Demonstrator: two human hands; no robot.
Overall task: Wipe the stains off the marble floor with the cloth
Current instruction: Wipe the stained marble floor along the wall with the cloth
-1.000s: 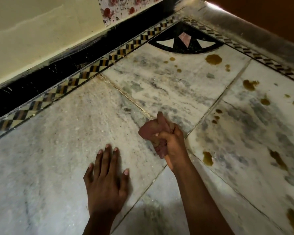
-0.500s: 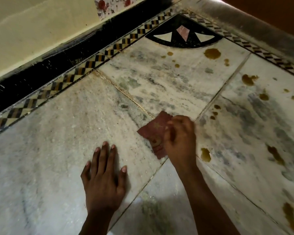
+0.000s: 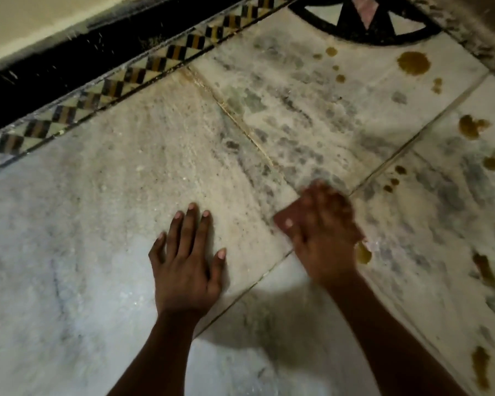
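Nearest: two bare forearms, reaching forward from the bottom edge over the marble floor (image 3: 69,238).

Left hand (image 3: 185,261): palm flat on the marble, fingers straight and slightly spread, thumb out to the side; holds nothing, bears down on a pale slab just beside a joint line.

Right hand (image 3: 323,232): blurred, laid over the cloth, fingers stretched forward and pressing it to the floor near the meeting of four slabs; whether the fingers lie together or apart cannot be told through the blur.

Cloth (image 3: 287,217): reddish-brown, mostly hidden under the right hand, one corner showing by the thumb, lying flat on the marble.

Stains (image 3: 413,62): brownish-yellow blots and drops. One sits just beside the right wrist, several run along the right edge, a small cluster lies past the fingertips, larger blots farther off toward the corner.

Farther: checkered inlay border (image 3: 132,77), dark and amber diamonds, running diagonally; black band (image 3: 69,64) behind it; cream wall (image 3: 26,21).

Farthest: black fan-shaped inlay (image 3: 366,24) with white and pink wedges, in the corner.
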